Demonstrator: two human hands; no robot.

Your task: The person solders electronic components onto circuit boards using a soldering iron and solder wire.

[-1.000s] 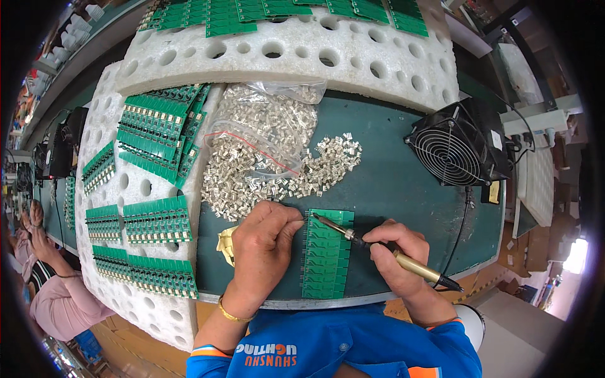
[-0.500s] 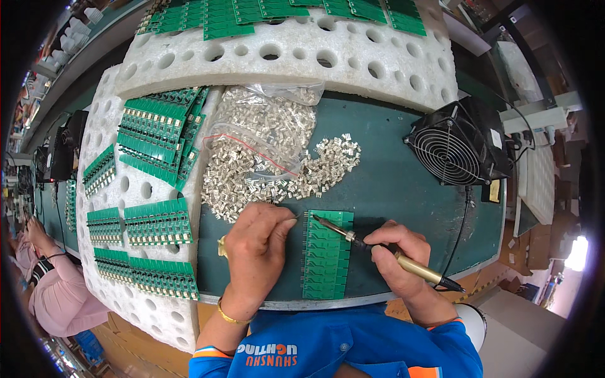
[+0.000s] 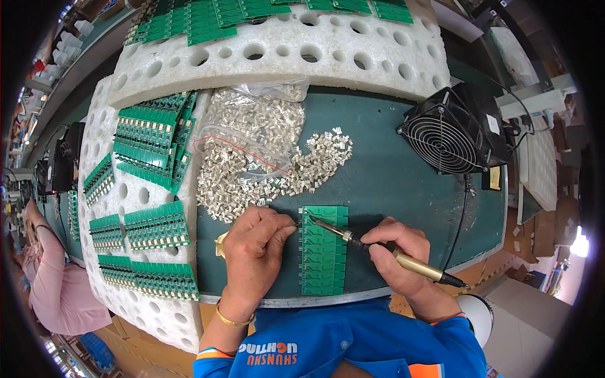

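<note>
Covering much of the view, a green workbench (image 3: 378, 138) is bordered at the back by a holed white foam block (image 3: 340, 77), on which green boards (image 3: 265, 9) are laid, and at the left by a second foam block (image 3: 116, 205). A blue shirt (image 3: 365, 334) is worn by the person seated at the near edge. At the far left, a co-worker's pink sleeve (image 3: 60, 296) is seen. A black fan (image 3: 441, 142) is stood on the right side of the bench. Small silvery parts are heaped in and around a clear bag (image 3: 258, 120) at centre left, and populated boards (image 3: 148, 132) are piled and set out in rows on the left block. A single green circuit board (image 3: 324, 264) is placed flat near the bench's front edge, between the hands, with thin pins lined along its left side. The left hand (image 3: 255, 242) is held just left of it, thumb and forefinger pinched together; what is gripped between them cannot be told. By the right hand (image 3: 400, 252), a soldering iron (image 3: 419, 266) is clasped, fingers clamped on its gold handle. A gold bracelet (image 3: 233, 320) is worn on the left wrist. The iron's dark tip (image 3: 315, 220) is angled over the board's upper left corner; whether contact is made cannot be told.
</note>
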